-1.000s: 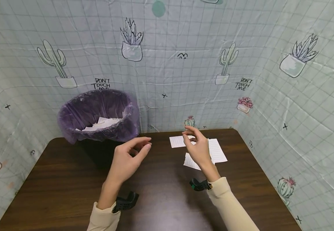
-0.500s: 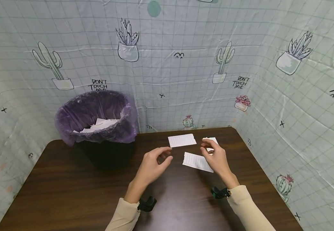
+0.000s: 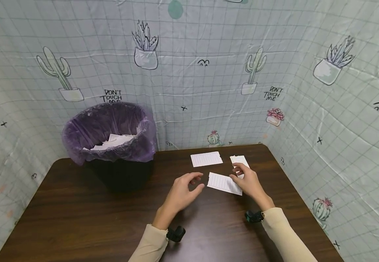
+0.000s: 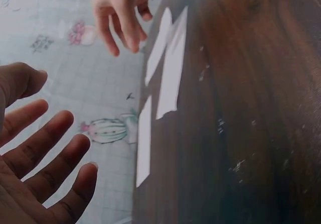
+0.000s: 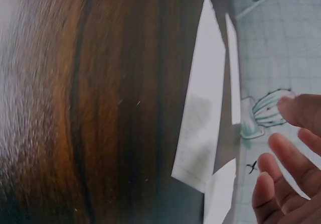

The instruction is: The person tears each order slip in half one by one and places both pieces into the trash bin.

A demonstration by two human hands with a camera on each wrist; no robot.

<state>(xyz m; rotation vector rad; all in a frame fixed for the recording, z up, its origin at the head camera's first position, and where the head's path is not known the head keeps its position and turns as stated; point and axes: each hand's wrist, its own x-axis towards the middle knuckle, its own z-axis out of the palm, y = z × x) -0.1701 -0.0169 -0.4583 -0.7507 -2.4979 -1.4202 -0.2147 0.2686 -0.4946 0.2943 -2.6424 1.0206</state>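
Three torn pieces of lined white paper lie on the dark wood table. The back piece [image 3: 206, 159] is apart from the others; the near piece [image 3: 223, 183] and the right piece [image 3: 240, 160] lie close together. Over these two hovers my right hand [image 3: 249, 183], thumb and fingers loosely bent and apart, partly hiding the right piece. In the right wrist view its fingers [image 5: 288, 163] hold nothing. My left hand [image 3: 181, 193] hangs left of the near piece, not touching it. Its fingers [image 4: 55, 169] are spread and relaxed in the left wrist view.
A black bin [image 3: 120, 174] with a purple liner [image 3: 110, 112] stands at the table's back left, with white papers [image 3: 114, 142] inside. A printed cactus curtain [image 3: 189, 72] surrounds the table [image 3: 78, 218] at the back and sides.
My left hand has moved right, away from the bin toward the papers. My right hand has shifted right and nearer, uncovering the back piece. The papers lie in place.
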